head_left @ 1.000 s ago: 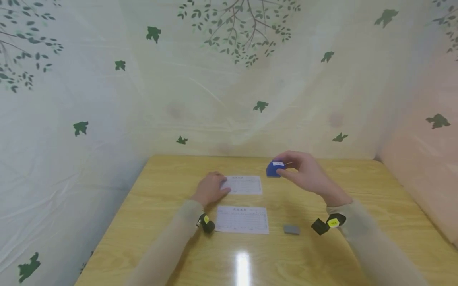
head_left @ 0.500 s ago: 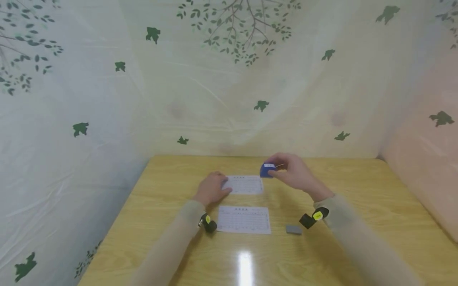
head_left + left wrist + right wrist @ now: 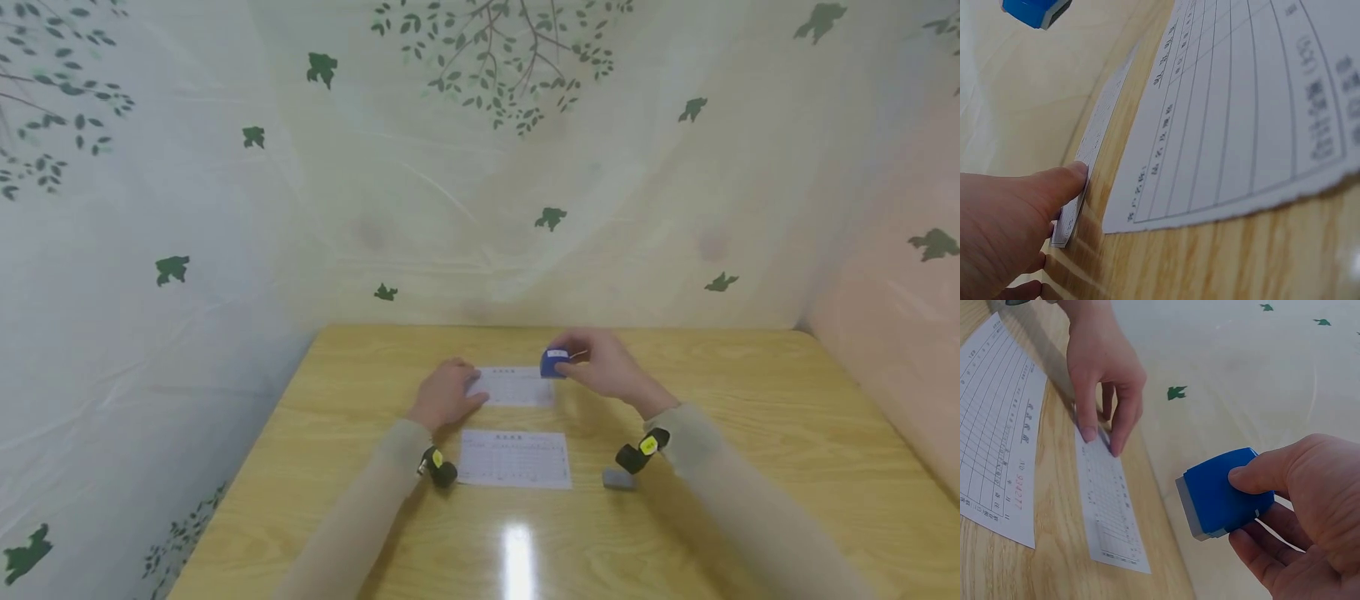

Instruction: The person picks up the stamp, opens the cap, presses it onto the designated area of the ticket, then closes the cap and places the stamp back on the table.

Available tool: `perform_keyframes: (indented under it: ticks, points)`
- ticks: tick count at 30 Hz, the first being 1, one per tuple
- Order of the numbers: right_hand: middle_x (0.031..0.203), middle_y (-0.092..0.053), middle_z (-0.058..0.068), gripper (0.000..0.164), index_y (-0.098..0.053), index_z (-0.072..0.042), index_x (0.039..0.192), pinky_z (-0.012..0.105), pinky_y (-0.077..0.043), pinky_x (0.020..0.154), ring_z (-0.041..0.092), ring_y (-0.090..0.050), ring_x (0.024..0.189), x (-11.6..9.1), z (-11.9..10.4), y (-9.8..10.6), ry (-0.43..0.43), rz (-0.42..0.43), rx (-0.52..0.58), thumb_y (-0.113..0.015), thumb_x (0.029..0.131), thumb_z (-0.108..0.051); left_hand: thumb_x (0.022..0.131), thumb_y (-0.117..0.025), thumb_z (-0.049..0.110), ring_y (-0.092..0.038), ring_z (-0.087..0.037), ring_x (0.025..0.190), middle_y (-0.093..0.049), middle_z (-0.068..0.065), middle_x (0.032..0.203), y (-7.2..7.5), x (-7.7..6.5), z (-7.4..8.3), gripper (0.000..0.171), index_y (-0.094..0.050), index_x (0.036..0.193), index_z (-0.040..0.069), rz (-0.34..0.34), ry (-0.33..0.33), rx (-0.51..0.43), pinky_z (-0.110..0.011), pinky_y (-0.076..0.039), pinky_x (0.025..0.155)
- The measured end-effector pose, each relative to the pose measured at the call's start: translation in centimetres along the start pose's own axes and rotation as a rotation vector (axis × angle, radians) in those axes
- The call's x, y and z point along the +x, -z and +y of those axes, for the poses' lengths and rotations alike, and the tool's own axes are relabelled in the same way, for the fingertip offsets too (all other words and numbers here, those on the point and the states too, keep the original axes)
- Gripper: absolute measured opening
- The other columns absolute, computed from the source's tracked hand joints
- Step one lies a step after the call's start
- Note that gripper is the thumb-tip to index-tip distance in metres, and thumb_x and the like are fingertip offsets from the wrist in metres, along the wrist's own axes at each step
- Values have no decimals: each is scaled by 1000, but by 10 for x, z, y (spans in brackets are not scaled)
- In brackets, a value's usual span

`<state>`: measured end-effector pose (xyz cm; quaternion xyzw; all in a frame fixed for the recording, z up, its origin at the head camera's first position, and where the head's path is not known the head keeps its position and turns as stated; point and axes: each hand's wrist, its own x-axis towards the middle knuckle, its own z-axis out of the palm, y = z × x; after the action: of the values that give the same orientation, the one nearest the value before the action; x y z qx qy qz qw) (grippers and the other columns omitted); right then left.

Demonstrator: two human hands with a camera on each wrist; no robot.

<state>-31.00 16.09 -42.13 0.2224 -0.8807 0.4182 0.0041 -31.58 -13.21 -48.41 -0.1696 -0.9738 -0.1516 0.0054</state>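
Observation:
My right hand (image 3: 606, 367) pinches a blue stamp (image 3: 1219, 494) between thumb and fingers. In the head view the stamp is held above the right end of the far printed form (image 3: 1107, 512), apart from the paper. The stamp's pale grey base faces the sheet in the right wrist view. My left hand (image 3: 444, 394) rests on the left end of that form, its thumb and fingertips pressing the paper to the table. A second printed form (image 3: 513, 460) with a ruled grid and a red number lies nearer to me, untouched.
A small grey block (image 3: 618, 479), perhaps the stamp's cap, lies right of the near form, close to the right wrist camera. The wooden table (image 3: 360, 358) ends at a pale curtain (image 3: 465, 250) with leaf prints behind and at both sides.
My right hand has moved left and slightly down with the stamp, from beside the far form to over its right end. The left hand stays on the paper.

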Motion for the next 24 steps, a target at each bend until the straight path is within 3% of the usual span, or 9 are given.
perform_keyframes:
  ticks: [11, 24]
  points:
    - [115, -77, 13, 28, -74, -6, 121, 47, -63, 100, 29, -74, 109, 5, 4, -15, -62, -24, 3, -77, 94, -6, 98, -75, 43, -61, -34, 135, -63, -17, 146, 0, -1, -5, 54, -67, 140, 9, -7, 13, 5, -51, -51, 118]
    - [115, -77, 16, 25, -74, -3, 119, 48, -63, 99, 31, -73, 109, 4, 15, -27, -59, -29, -5, -77, 94, -5, 98, -76, 42, -60, -36, 136, -62, -19, 147, 2, 0, -4, 55, -67, 140, 7, -5, -2, 0, -51, -50, 119]
